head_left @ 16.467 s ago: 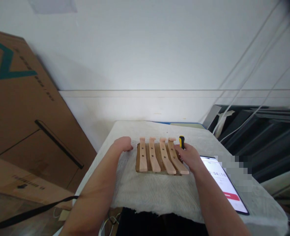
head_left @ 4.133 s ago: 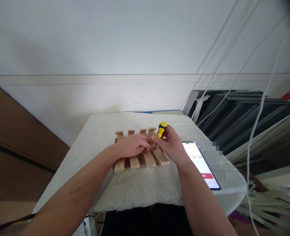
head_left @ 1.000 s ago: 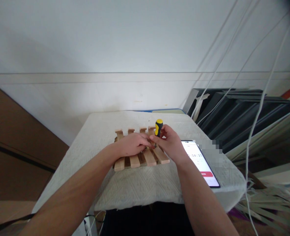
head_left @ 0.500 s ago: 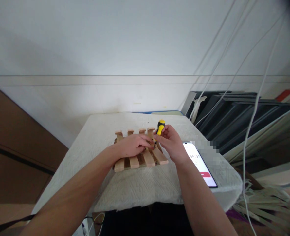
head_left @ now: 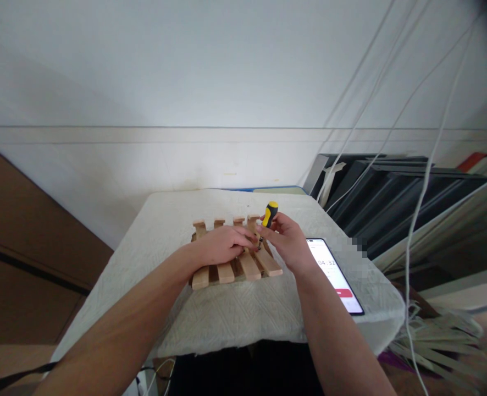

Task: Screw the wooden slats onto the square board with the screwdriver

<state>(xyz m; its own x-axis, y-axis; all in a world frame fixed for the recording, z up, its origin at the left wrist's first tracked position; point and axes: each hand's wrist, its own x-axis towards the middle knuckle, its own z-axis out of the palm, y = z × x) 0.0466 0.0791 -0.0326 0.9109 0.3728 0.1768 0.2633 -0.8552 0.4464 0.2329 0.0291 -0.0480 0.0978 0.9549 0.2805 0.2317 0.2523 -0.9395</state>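
A small slatted wooden rack [head_left: 227, 273] lies on the cloth-covered table, its light slats running away from me over darker crosspieces. My left hand [head_left: 221, 243] rests across the slats, fingers stretched toward the right-hand slat. Pinched in the fingers of my right hand [head_left: 285, 236] is a short yellow-and-black screwdriver [head_left: 270, 213]. It stands nearly upright, slightly tilted, with its tip down at the right-hand slat beside my left fingertips. Whether a screw sits under the tip is too small to tell.
A phone [head_left: 338, 278] showing a running timer lies right of my right forearm. White cables [head_left: 420, 203] hang down on the right, in front of dark panels [head_left: 396, 203] leaning by the wall. The white tablecloth [head_left: 227, 319] reaches the near edge.
The screwdriver's handle has turned a little in my right fingers, which have shifted slightly. My left hand and the wooden rack stay where they were.
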